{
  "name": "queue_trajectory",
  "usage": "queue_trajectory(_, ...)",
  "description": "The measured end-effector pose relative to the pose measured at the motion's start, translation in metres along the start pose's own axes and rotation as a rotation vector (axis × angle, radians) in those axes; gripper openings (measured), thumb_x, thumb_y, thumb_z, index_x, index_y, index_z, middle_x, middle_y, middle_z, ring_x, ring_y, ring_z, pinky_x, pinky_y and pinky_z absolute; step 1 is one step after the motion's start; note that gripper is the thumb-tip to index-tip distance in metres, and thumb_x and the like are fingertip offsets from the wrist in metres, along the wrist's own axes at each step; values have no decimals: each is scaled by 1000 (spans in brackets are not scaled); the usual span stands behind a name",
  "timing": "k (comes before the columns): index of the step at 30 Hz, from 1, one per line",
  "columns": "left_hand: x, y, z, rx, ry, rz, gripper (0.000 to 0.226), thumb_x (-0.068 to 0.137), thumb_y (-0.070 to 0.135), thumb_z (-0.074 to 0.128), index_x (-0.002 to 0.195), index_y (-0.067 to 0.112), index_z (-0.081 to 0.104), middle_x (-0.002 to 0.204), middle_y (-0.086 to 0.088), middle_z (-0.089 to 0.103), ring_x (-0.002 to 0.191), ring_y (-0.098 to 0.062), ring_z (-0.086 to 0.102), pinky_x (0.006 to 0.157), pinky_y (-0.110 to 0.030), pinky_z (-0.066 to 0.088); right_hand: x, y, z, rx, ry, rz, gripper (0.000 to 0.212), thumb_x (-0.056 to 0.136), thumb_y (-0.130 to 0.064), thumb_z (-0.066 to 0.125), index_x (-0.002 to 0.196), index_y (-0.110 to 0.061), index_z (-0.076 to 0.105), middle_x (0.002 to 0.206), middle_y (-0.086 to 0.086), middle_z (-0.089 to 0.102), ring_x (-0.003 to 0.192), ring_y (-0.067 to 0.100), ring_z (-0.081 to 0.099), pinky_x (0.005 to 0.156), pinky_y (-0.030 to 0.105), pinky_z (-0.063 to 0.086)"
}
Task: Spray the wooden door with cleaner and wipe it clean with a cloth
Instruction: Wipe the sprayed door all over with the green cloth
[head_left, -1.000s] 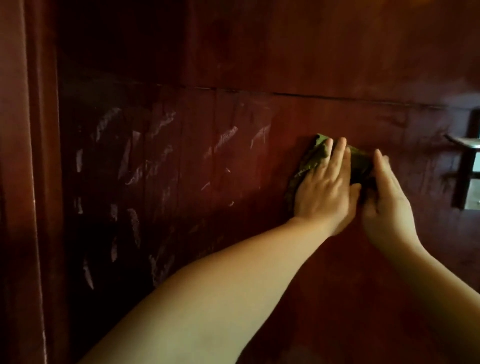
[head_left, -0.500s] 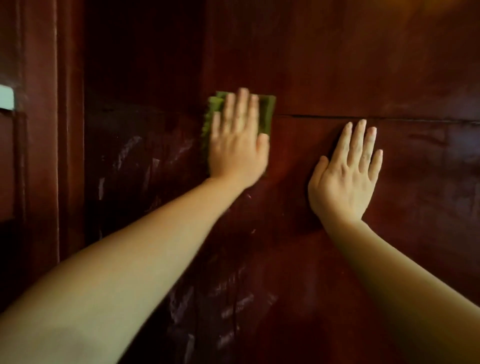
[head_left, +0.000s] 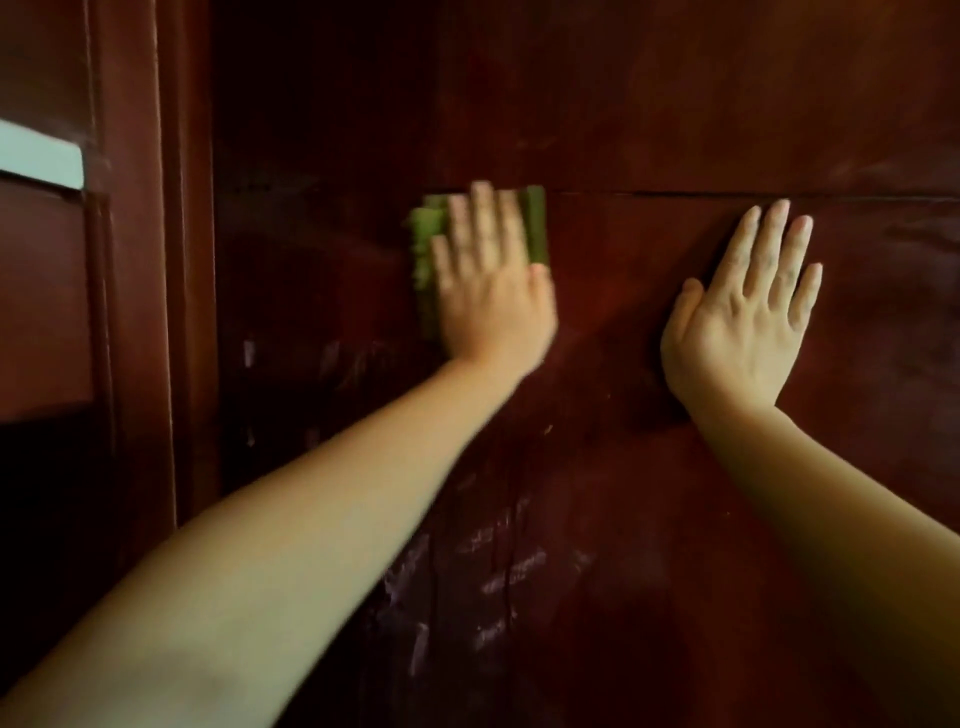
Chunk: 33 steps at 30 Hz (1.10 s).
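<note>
the left hand (head_left: 491, 291) is flat on the green cloth (head_left: 428, 244), fingers spread wide over it, pinning it to the wooden door (head_left: 675, 104) just under the horizontal seam (head_left: 649, 195) that runs across the panel; the hand and cloth are blurred, so this reads as a wiping stroke in progress; the cloth sits toward the door's left edge, not far from the door frame (head_left: 156, 260); over on the right, the right hand (head_left: 743, 312) is open and empty, palm pressed flat on the wood, fingertips just below the same seam, well apart from the cloth; looks like a brace and nothing more; no spray bottle anywhere in view, so spraying seems to be done for this patch; the pale streaks (head_left: 498, 566) low on the door, below the left forearm, look like cleaner not yet wiped, and there are fainter ones (head_left: 249, 353) near the left edge under the cloth's level; the wood around the right hand looks dark and fairly even, though the dim light makes it hard to be sure; judgement: wiping is well under way up top, the lower streaked area is left to do.
</note>
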<state>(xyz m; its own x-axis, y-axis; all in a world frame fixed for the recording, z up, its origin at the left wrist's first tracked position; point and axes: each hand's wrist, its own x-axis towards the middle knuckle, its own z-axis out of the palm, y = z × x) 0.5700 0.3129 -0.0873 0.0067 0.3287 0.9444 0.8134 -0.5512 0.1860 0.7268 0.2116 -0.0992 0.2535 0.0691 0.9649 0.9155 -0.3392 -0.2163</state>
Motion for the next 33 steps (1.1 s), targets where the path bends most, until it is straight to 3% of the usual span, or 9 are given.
queue_trajectory(5,-59,90,15,-17,-141,404,66,100,44,25,159,20,8,167,-3,-2,154,-23,-4,124,-45,2,-22,20,-9,110,59,-3,70,95,-21,41,157,-6,11,165,13,8,153,27,2,124,42,2)
queue_trajectory(7,-72,95,23,5,-110,519,62,101,44,23,159,22,13,167,-2,5,154,-22,2,124,-43,5,-34,34,-5,109,38,28,68,95,-21,37,157,-7,12,166,12,8,153,24,1,125,43,4)
queue_trajectory(10,-62,74,23,-7,-82,655,68,95,44,37,158,23,21,166,-3,13,154,-22,9,124,-43,8,-37,45,0,60,9,12,68,96,-24,37,157,-7,13,166,11,7,153,23,1,123,38,1)
queue_trajectory(13,-40,41,15,-1,-69,591,75,89,45,41,157,21,20,166,-4,14,154,-24,11,123,-45,10,-38,39,2,12,43,34,68,96,-26,39,157,-7,14,165,11,10,153,25,4,123,39,4)
queue_trajectory(20,6,-103,-1,70,-46,171,74,92,39,30,159,14,8,167,-10,2,154,-30,1,124,-51,7,-45,28,10,-67,63,66,69,96,-29,37,157,-6,12,165,12,9,153,27,4,123,45,6)
queue_trajectory(24,-4,-90,-2,65,-37,72,76,91,38,32,158,10,7,167,-13,2,153,-34,1,123,-54,8,-48,23,10,-73,60,62,71,95,-31,38,157,-6,14,165,13,11,153,28,6,123,46,7)
queue_trajectory(26,-19,-59,1,100,-35,111,79,89,41,32,158,9,8,166,-16,5,153,-36,4,123,-54,11,-49,20,8,-73,51,79,72,94,-32,38,157,-7,14,165,12,10,153,29,6,123,46,7)
queue_trajectory(31,-129,35,30,60,-165,513,81,88,45,43,157,13,18,166,-11,12,153,-31,9,122,-50,5,-50,24,3,-34,24,54,71,95,-31,37,157,-8,12,165,12,8,153,30,4,124,46,5)
queue_trajectory(33,-166,48,35,87,-234,646,76,89,48,48,155,17,26,166,-7,16,153,-26,12,121,-46,9,-54,31,2,-10,2,2,69,97,-29,37,157,-8,12,165,13,8,153,31,4,123,47,4)
